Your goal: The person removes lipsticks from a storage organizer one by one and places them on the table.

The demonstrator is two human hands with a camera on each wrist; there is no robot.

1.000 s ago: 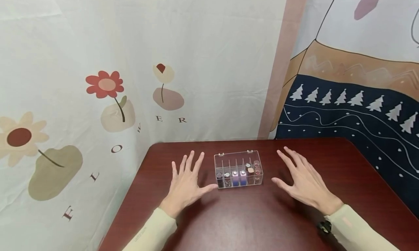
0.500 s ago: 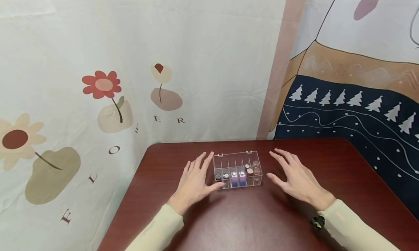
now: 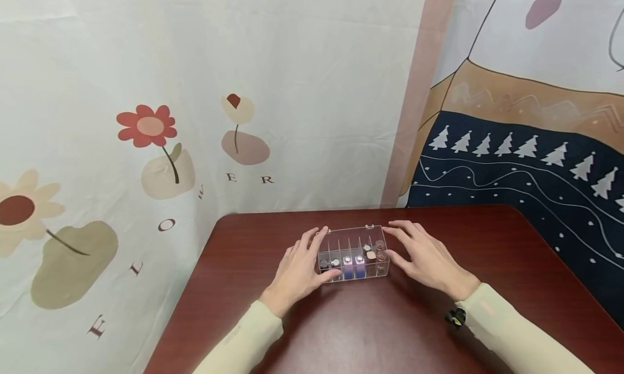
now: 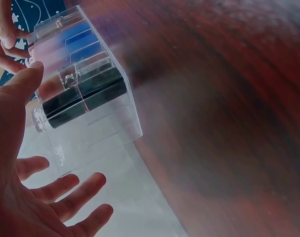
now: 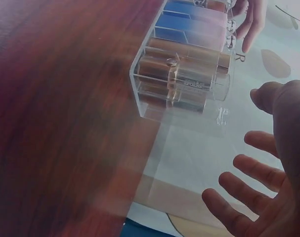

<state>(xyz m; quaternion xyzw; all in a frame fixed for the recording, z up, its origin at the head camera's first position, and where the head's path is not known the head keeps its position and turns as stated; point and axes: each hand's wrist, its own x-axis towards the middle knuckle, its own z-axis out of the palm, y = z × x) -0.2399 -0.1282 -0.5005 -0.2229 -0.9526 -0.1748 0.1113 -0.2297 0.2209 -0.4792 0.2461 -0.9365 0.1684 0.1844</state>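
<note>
A clear plastic lipstick organizer (image 3: 348, 237) with metal-looking hinges along its back edge stands on the table. Upright tubes fill its compartments: two pink-and-blue tubes (image 3: 353, 268) in the middle, a dark tube (image 4: 85, 98) at the left end, brownish tubes (image 5: 177, 74) towards the right. My left hand (image 3: 298, 270) reaches round the left end, thumb over the front corner, fingers spread. At the right end is my right hand (image 3: 428, 259), fingertips right by the side wall. Both wrist views show spread fingers and no grip on the organizer.
The reddish-brown table (image 3: 341, 330) ends at a back edge just behind the organizer. Behind it hangs a pale curtain with flower prints (image 3: 312, 92); a dark blue cloth with white trees (image 3: 517, 173) hangs at the right. A dark band (image 3: 456, 317) sits at the right wrist.
Both hands have moved inward towards the two ends of the organizer. The left thumb now overlaps its front corner. The organizer stays in place on the table.
</note>
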